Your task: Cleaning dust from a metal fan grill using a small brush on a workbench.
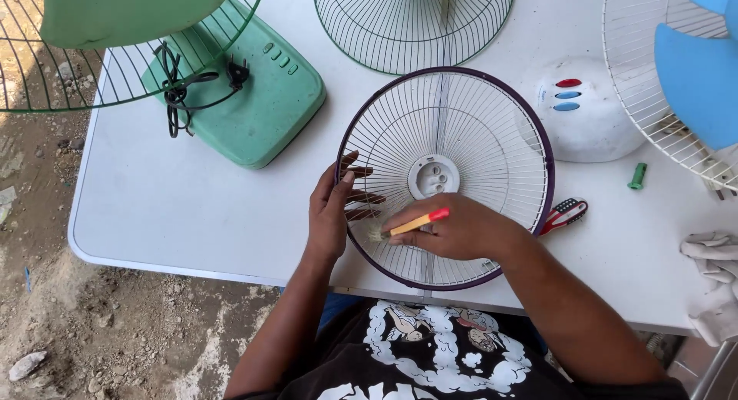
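**Here, a brush meets a wire grille**

The round wire grille (446,177) with its purple rim lies flat on the white table (192,208). The left hand (330,212) grips its edge; the right hand (461,231) is closed around a slim yellow brush (411,224).

A white table (192,215) with rounded corners stands on sunlit bare dirt ground (100,331).
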